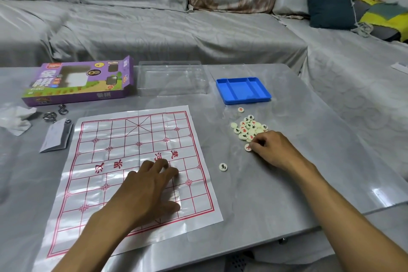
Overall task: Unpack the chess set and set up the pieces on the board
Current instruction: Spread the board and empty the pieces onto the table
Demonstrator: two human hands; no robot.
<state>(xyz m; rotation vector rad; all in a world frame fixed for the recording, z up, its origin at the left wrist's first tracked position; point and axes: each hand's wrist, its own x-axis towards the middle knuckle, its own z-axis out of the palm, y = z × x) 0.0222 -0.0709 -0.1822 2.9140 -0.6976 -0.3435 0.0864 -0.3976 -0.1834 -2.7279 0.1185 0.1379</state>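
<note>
A white plastic board sheet [123, 139] with a red grid lies flat on the grey table. My left hand [150, 185] rests on it near the middle river line, fingers spread and pressing the sheet. A pile of round cream pieces [248, 128] with red and black characters sits to the right of the board. My right hand [270, 150] is at the pile's near edge, pinching a piece with a red character [247, 147]. One black-marked piece [223, 167] lies alone between board and hand. Another single piece [240, 109] lies near the blue tray.
An empty blue tray [242, 90] and a clear plastic lid [172, 79] stand behind the board. The purple box [79, 81] lies at the back left, with metal rings [49, 115], crumpled tissue [15, 118] and a folded leaflet [56, 136] nearby. A grey-covered sofa [176, 24] runs behind the table.
</note>
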